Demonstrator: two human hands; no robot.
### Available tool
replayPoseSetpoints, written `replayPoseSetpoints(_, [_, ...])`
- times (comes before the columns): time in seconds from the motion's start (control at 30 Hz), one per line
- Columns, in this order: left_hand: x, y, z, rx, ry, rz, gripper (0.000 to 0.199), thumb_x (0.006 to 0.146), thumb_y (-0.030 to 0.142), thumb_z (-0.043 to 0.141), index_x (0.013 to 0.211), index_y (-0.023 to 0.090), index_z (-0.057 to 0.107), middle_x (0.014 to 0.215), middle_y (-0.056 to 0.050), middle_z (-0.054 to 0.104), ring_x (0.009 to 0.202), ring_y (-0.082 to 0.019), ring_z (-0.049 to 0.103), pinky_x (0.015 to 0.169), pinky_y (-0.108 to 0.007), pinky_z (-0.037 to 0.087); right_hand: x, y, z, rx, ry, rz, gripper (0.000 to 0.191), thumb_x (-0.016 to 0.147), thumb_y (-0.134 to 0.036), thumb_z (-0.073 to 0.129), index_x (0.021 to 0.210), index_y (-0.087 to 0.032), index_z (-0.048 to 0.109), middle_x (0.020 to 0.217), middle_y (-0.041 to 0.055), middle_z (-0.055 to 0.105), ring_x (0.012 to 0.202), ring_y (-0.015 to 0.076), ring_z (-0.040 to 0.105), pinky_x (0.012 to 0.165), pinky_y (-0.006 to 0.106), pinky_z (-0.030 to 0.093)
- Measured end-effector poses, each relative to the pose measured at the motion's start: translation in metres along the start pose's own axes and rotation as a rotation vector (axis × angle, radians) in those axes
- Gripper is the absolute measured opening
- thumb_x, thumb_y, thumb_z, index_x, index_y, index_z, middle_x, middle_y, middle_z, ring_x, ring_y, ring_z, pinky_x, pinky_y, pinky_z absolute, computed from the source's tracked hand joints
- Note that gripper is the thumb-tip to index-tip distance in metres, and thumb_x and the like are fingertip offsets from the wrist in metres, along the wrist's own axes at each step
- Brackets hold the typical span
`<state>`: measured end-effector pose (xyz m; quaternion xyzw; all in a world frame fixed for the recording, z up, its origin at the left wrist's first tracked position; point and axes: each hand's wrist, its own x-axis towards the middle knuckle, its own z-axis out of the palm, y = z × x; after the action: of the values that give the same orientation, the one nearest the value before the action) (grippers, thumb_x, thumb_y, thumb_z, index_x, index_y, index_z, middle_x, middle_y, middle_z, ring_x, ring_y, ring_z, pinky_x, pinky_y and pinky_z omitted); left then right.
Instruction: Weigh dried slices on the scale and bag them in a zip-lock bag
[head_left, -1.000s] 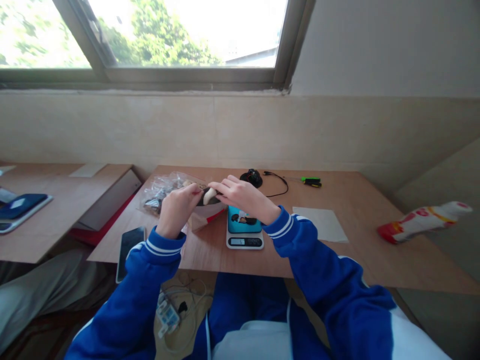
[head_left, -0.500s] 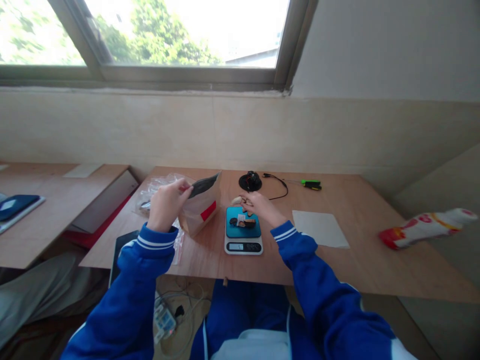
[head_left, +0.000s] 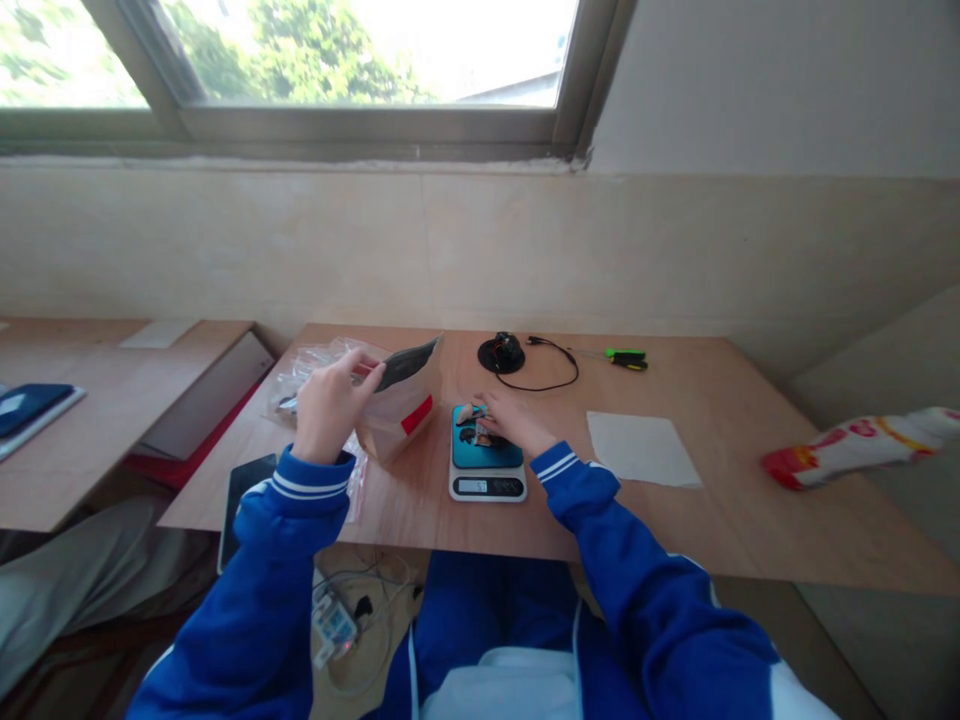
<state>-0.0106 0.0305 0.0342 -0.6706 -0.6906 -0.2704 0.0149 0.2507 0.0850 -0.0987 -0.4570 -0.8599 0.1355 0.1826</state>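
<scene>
Kraft-paper pouch [head_left: 396,420] in left hand [head_left: 327,412]

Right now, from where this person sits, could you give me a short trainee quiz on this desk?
1. Does the left hand or the right hand hold the paper pouch?
2. True or false: the green-handled screwdriver lies on the wooden table, beyond the digital scale.
3. Which device is directly beneath the right hand?

Key: 1. The left hand. 2. True. 3. The digital scale.
</scene>
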Motion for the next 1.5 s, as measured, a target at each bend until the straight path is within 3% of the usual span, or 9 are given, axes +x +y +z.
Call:
replayPoseSetpoints(0.27, [-0.001, -0.002, 0.002, 0.004, -0.017, -0.006, 0.024, 0.086, 0.042, 0.052, 0.089, 0.024, 0.067, 0.086, 0.0, 0.073, 0.071, -0.018, 0.066, 0.065, -0.026, 0.042, 0.006, 0.016, 0.015, 0.135, 0.073, 0.008, 0.03, 0.077, -0.024, 0.07, 0.1, -0.014, 0.055, 0.099, 0.0098, 0.062, 0.091, 0.0213, 0.059, 0.08, 0.033, 0.048])
replayPoseSetpoints(0.53, [-0.002, -0.002, 0.002, -0.004, -0.016, -0.001, 0.023, 0.086, 0.042, 0.052, 0.089, 0.024, 0.067, 0.085, 0.0, 0.073, 0.069, -0.018, 0.065, 0.066, -0.026, 0.043, 0.003, 0.026, 0.007, 0.321, 0.207, 0.104, 0.028, 0.083, -0.041, 0.063, 0.095, -0.018, 0.053, 0.096, 0.0072, 0.059, 0.091, 0.0212, 0.059, 0.078, 0.034, 0.047])
replayPoseSetpoints(0.67, [-0.003, -0.001, 0.001, 0.002, -0.013, -0.004, 0.022, 0.086, 0.041, 0.053, 0.088, 0.024, 0.067, 0.085, -0.001, 0.073, 0.075, -0.02, 0.066, 0.066, -0.026, 0.043, -0.004, 0.019, 0.003, 0.477, 0.243, 0.174, 0.027, 0.091, -0.046, 0.048, 0.091, -0.019, 0.048, 0.089, 0.0037, 0.056, 0.08, 0.0171, 0.06, 0.069, 0.03, 0.047])
replayPoseSetpoints(0.77, [-0.003, 0.0, 0.001, 0.002, -0.012, -0.01, 0.023, 0.086, 0.042, 0.052, 0.087, 0.024, 0.067, 0.085, -0.001, 0.073, 0.077, -0.021, 0.067, 0.065, -0.026, 0.043, -0.014, 0.003, 0.008, 0.552, 0.164, 0.186, 0.026, 0.092, -0.047, 0.044, 0.093, -0.021, 0.045, 0.082, 0.0004, 0.055, 0.072, 0.0146, 0.058, 0.064, 0.028, 0.046])
replayPoseSetpoints(0.87, [-0.004, 0.0, 0.001, 0.003, -0.014, -0.019, 0.025, 0.086, 0.043, 0.052, 0.087, 0.024, 0.067, 0.085, -0.002, 0.073, 0.079, -0.022, 0.067, 0.065, -0.027, 0.043, -0.024, -0.015, 0.019, 0.537, 0.07, 0.134, 0.025, 0.089, -0.043, 0.054, 0.096, -0.02, 0.045, 0.082, 0.0, 0.055, 0.068, 0.0139, 0.056, 0.062, 0.027, 0.046])
replayPoseSetpoints(1.0, [-0.004, 0.001, 0.001, -0.005, -0.022, -0.027, 0.026, 0.085, 0.044, 0.051, 0.088, 0.024, 0.068, 0.086, -0.002, 0.073, 0.081, -0.022, 0.068, 0.066, -0.027, 0.043, -0.03, -0.029, 0.033, 0.37, 0.072, 0.001, 0.024, 0.084, -0.036, 0.065, 0.091, -0.018, 0.05, 0.089, 0.0036, 0.057, 0.078, 0.0169, 0.057, 0.068, 0.028, 0.046])
replayPoseSetpoints(1.3, [-0.006, 0.003, -0.001, 0.004, -0.045, -0.041, 0.026, 0.086, 0.044, 0.05, 0.09, 0.025, 0.068, 0.085, -0.002, 0.073, 0.079, -0.021, 0.067, 0.066, -0.027, 0.043, -0.028, -0.02, 0.044, 0.153, 0.156, -0.185, 0.021, 0.085, -0.037, 0.064, 0.093, -0.017, 0.061, 0.093, 0.0081, 0.061, 0.093, 0.0234, 0.059, 0.081, 0.035, 0.048])
replayPoseSetpoints(1.4, [-0.006, 0.004, -0.001, 0.013, -0.043, -0.047, 0.027, 0.086, 0.045, 0.05, 0.09, 0.025, 0.068, 0.085, -0.001, 0.073, 0.08, -0.022, 0.067, 0.065, -0.027, 0.043, -0.027, -0.017, 0.044, 0.216, 0.179, -0.188, 0.02, 0.085, -0.037, 0.063, 0.09, -0.018, 0.063, 0.089, 0.0073, 0.064, 0.093, 0.0229, 0.059, 0.081, 0.035, 0.047])
replayPoseSetpoints(1.5, [-0.006, 0.003, -0.001, -0.001, -0.047, -0.04, 0.028, 0.086, 0.045, 0.049, 0.089, 0.025, 0.068, 0.085, -0.001, 0.073, 0.078, -0.021, 0.067, 0.066, -0.026, 0.043, -0.024, -0.016, 0.037, 0.326, 0.268, -0.094, 0.02, 0.086, -0.039, 0.063, 0.091, -0.019, 0.065, 0.09, 0.0065, 0.066, 0.093, 0.022, 0.059, 0.084, 0.036, 0.046])
